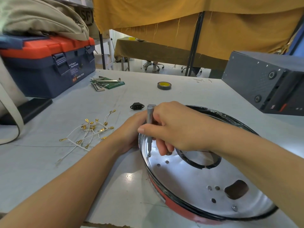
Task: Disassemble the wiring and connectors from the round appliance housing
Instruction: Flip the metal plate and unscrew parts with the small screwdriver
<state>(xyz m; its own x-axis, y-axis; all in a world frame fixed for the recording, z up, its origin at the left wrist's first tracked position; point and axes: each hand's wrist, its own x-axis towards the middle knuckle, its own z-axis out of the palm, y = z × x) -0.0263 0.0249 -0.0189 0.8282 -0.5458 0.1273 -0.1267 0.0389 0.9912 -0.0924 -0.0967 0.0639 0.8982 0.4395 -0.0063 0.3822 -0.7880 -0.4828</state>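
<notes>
Nearest to us our two forearms reach in over the pale worktop [115, 186], and just beyond them lies the round appliance housing [189, 181], a shallow metal pan with a red and black rim, resting on the worktop at the right and tilted up a little on its far side. Our right hand [172, 127] is wrapped around a slim grey screwdriver [150, 122], held upright with its tip seated on a small screw [149, 154] in the pan floor near the left wall. Our left hand [131, 129] grips the housing rim from outside, steadying it; its fingers are mostly hidden behind the right hand.

We judge the task well along. A loose bundle of white wires with brass terminals [88, 134] already lies on the worktop to the left, well apart from the housing, and a black socket connector [137, 106] sits beyond the hands, also free. Inside the pan we see mostly bare holes, no wiring. What seems left is this screw under the driver, one more small fastener [234, 208] near the right rim, and whatever they hold on the hidden underside.
</notes>
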